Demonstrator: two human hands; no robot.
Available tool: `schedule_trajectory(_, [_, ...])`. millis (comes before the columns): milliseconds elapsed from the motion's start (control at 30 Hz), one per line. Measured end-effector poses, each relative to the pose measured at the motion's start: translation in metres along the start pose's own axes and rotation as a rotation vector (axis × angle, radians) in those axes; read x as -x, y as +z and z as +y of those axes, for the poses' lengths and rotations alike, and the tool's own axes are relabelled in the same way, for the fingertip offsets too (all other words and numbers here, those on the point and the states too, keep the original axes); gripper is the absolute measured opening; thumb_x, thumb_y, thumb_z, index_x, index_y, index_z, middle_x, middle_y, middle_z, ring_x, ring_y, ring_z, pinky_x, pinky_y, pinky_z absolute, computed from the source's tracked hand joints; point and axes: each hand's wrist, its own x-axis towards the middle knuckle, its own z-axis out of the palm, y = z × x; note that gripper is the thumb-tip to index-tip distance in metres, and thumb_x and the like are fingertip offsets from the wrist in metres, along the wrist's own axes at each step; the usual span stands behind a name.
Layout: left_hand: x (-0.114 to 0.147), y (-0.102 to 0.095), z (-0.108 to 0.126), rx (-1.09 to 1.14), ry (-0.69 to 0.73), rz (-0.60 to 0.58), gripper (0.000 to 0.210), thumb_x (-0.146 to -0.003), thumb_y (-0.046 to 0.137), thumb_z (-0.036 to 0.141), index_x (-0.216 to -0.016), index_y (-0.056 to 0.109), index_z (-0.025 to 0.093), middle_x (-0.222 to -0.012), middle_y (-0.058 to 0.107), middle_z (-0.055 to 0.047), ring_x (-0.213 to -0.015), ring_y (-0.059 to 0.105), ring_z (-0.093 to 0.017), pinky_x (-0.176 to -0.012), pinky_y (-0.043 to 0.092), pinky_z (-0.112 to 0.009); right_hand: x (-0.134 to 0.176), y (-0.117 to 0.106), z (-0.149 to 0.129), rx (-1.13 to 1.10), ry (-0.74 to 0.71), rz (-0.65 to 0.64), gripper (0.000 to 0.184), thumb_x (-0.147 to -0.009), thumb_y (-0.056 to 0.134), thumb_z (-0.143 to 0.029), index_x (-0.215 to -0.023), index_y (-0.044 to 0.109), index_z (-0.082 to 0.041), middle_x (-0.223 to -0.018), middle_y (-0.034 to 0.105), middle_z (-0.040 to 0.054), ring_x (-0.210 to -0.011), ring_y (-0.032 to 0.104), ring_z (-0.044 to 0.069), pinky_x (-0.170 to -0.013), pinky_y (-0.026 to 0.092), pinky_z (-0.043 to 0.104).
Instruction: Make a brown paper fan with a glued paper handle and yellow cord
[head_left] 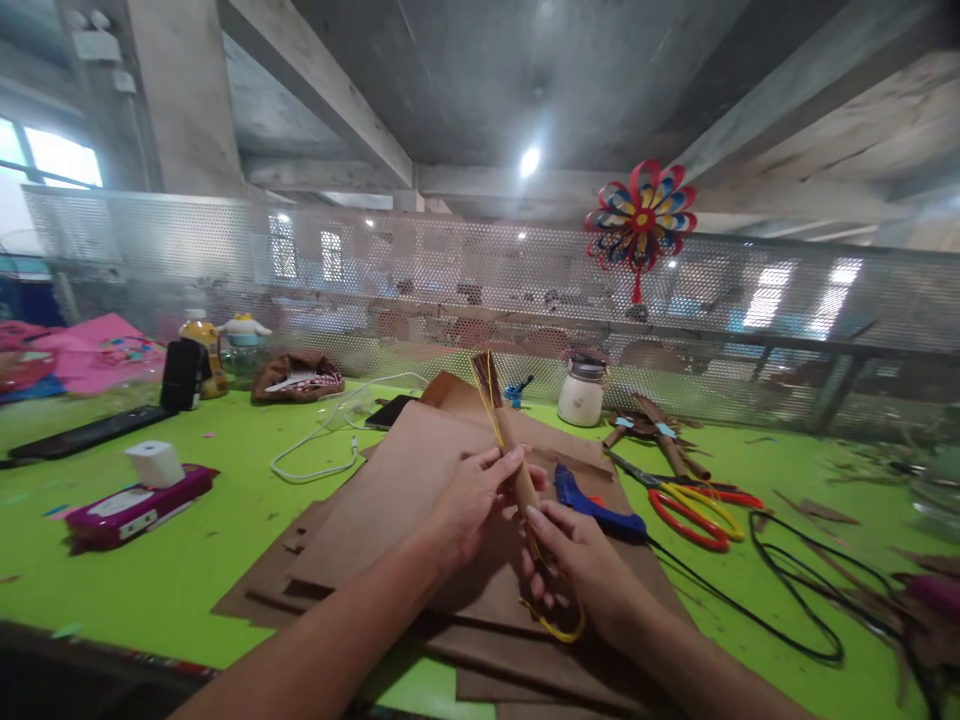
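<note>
Between both hands is a rolled brown paper tube point(517, 455), tilted, with a fringe of thin dark strips point(487, 378) at its far end. Yellow cord point(496, 420) runs along the tube, and a loop of it hangs below my right hand. My left hand point(480, 495) pinches the tube around its middle. Lower down, the fingers of my right hand point(566, 550) close on the tube's near end. Beneath them lies a stack of brown paper sheets point(405, 480). A blue glue gun point(596, 508) rests on the paper just right of my hands.
Scissors with red and yellow handles point(697, 515) and a black cable point(795, 560) lie right. A lidded white jar point(583, 390) stands behind. Leftward are a purple power strip point(142, 508), a white cable point(311, 440) and a black phone point(184, 375). A perforated metal screen point(450, 270) borders the green table.
</note>
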Motion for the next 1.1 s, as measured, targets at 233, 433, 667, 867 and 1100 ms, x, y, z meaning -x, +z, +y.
schedule_trajectory(233, [-0.003, -0.002, 0.002, 0.02, 0.069, -0.027, 0.029, -0.077, 0.064, 0.034, -0.099, 0.06, 0.015, -0.086, 0.068, -0.01, -0.084, 0.063, -0.021, -0.065, 0.047, -0.029, 0.002, -0.002, 0.001, -0.102, 0.036, -0.145, 0.04, -0.08, 0.058, -0.051, -0.09, 0.054, -0.013, -0.058, 0.061, 0.0008, -0.041, 0.054, 0.008, -0.039, 0.039, 0.017])
schedule_trajectory(433, [-0.003, 0.001, 0.0, -0.032, 0.042, -0.065, 0.023, -0.077, 0.063, 0.036, -0.089, 0.06, 0.016, -0.086, 0.067, -0.008, -0.077, 0.062, -0.018, -0.066, 0.046, -0.028, 0.0, -0.001, 0.004, -0.051, 0.007, -0.055, 0.042, -0.076, 0.058, -0.055, -0.088, 0.05, -0.015, -0.051, 0.058, -0.0025, -0.034, 0.047, 0.007, -0.035, 0.033, 0.016])
schedule_trajectory(667, [-0.003, 0.001, -0.005, -0.117, 0.066, 0.002, 0.017, -0.075, 0.064, 0.033, -0.083, 0.063, 0.018, -0.089, 0.066, -0.008, -0.071, 0.059, -0.017, -0.064, 0.045, -0.027, -0.005, -0.007, 0.002, 0.49, -0.307, 0.269, 0.035, -0.084, 0.047, -0.051, -0.072, 0.049, -0.018, -0.05, 0.046, -0.0042, -0.042, 0.041, 0.009, -0.042, 0.033, 0.021])
schedule_trajectory(867, [0.0, 0.01, -0.008, -0.099, 0.094, 0.019, 0.018, -0.073, 0.067, 0.029, -0.082, 0.061, 0.015, -0.084, 0.067, -0.008, -0.079, 0.063, -0.019, -0.072, 0.047, -0.03, -0.007, -0.015, 0.006, 0.951, -0.498, 0.415, 0.021, -0.087, 0.042, -0.03, -0.085, 0.058, -0.016, -0.07, 0.061, 0.0044, -0.061, 0.054, 0.016, -0.056, 0.038, 0.025])
schedule_trajectory(1100, [0.007, 0.016, -0.001, -0.003, 0.066, 0.056, 0.037, -0.081, 0.061, 0.028, -0.114, 0.049, 0.017, -0.092, 0.07, -0.009, -0.079, 0.066, -0.018, -0.075, 0.048, -0.031, -0.009, -0.025, 0.007, 1.341, -0.604, 0.523, 0.024, -0.082, 0.041, -0.014, -0.098, 0.058, -0.016, -0.073, 0.063, 0.006, -0.063, 0.059, 0.02, -0.058, 0.034, 0.028])
